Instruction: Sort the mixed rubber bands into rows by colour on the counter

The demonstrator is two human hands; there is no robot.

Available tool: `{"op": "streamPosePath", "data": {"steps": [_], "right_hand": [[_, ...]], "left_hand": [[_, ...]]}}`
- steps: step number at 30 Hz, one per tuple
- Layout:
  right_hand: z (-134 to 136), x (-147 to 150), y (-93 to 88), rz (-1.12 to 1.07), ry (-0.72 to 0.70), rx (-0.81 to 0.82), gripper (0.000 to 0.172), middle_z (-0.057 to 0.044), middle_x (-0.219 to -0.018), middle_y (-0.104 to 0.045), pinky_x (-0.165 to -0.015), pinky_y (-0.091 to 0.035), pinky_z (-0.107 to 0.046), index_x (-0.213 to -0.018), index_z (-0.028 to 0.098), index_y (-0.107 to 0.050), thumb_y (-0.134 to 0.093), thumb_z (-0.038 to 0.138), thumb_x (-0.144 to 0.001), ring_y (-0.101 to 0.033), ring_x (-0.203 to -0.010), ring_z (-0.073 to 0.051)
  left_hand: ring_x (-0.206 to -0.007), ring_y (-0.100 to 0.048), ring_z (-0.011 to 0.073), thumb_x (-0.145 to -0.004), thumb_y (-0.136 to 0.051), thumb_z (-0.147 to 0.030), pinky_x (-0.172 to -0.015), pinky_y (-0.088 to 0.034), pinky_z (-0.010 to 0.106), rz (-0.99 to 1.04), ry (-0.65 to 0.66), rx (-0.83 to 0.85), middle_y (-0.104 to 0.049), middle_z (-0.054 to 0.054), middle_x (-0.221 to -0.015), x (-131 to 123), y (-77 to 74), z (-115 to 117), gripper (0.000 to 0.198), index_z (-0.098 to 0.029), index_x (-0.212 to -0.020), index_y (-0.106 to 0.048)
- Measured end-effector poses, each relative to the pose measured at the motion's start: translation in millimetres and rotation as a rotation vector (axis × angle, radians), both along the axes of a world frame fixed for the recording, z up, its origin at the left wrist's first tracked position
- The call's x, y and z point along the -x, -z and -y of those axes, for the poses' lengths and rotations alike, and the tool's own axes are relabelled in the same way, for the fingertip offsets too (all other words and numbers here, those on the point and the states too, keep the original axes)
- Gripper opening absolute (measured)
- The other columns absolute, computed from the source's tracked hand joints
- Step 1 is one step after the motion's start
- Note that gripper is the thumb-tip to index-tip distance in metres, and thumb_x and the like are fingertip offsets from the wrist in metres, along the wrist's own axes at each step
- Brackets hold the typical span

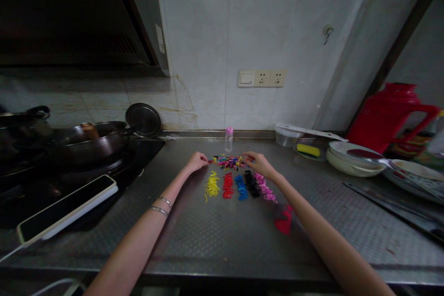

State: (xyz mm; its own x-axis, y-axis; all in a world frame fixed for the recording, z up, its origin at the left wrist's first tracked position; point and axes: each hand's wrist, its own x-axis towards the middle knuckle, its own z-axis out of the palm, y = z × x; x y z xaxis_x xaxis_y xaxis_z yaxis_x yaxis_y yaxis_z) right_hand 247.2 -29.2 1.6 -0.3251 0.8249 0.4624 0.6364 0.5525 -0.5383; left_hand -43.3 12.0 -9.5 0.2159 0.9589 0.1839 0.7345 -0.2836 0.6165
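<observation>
A mixed pile of small coloured rubber bands lies on the metal counter. My left hand is at the pile's left edge, thumb and fingertips pinched together; a bit of red shows at the tips, too small to make out. At the right edge, my right hand reaches over the bands with its fingers curved and apart. Closer to me are separate groups: yellow bands, red bands, blue bands, black bands and pink bands.
Behind the pile stands a clear bottle with a pink cap. A red and clear packet lies near my right forearm. Left are a phone and a pan on the stove; right, bowls, a knife and a red jug.
</observation>
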Motion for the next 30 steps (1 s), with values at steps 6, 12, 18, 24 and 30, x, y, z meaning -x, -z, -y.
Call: {"op": "streamPosePath", "data": {"steps": [6, 12, 18, 24, 30], "right_hand": [[4, -13, 8.6, 0.025, 0.092, -0.011, 0.032, -0.003, -0.069, -0.064, -0.059, -0.042, -0.021, -0.100, 0.015, -0.062, -0.047, 0.023, -0.073, -0.055, -0.061, -0.012], [9, -18, 5.7, 0.085, 0.121, -0.012, 0.031, -0.004, -0.073, -0.065, -0.063, -0.042, -0.022, -0.099, 0.016, -0.063, -0.046, 0.020, -0.073, -0.056, -0.064, -0.013], [7, -25, 10.3, 0.143, 0.214, 0.001, 0.030, -0.004, -0.072, -0.064, -0.061, -0.040, -0.022, -0.099, 0.017, -0.063, -0.045, 0.023, -0.074, -0.056, -0.064, -0.014], [5, -27, 14.0, 0.207, 0.309, 0.004, 0.029, -0.005, -0.084, -0.065, -0.064, -0.039, -0.022, -0.098, 0.019, -0.063, -0.045, 0.025, -0.076, -0.055, -0.072, -0.014], [3, -26, 18.2, 0.277, 0.251, -0.027, 0.023, -0.005, -0.088, -0.063, -0.077, -0.037, -0.024, -0.089, 0.018, -0.066, -0.047, 0.022, -0.076, -0.051, -0.085, -0.016]], "left_hand": [[-0.062, -0.056, 0.0144, -0.063, -0.055, -0.022, -0.059, -0.038, 0.023, -0.133, -0.050, -0.033, -0.066, 0.007, -0.069, -3, -1.6, 5, 0.017, -0.013, -0.070, -0.069], [-0.063, -0.057, 0.0149, -0.062, -0.056, -0.022, -0.060, -0.039, 0.022, -0.075, -0.093, -0.046, -0.066, 0.007, -0.069, -3, -1.5, 9, 0.015, -0.015, -0.066, -0.069], [-0.063, -0.056, 0.0145, -0.061, -0.056, -0.021, -0.061, -0.039, 0.022, -0.024, -0.065, -0.061, -0.066, 0.006, -0.068, -9, -5.8, 12, 0.015, -0.015, -0.067, -0.069], [-0.061, -0.055, 0.0136, -0.065, -0.053, -0.022, -0.060, -0.039, 0.022, -0.020, 0.142, -0.130, -0.065, 0.005, -0.067, -38, -5.9, 21, 0.020, -0.013, -0.070, -0.069], [-0.063, -0.055, 0.0137, -0.066, -0.052, -0.024, -0.061, -0.038, 0.021, -0.033, 0.321, -0.144, -0.066, 0.005, -0.070, -62, -4.1, 37, 0.021, -0.013, -0.071, -0.069]]}}
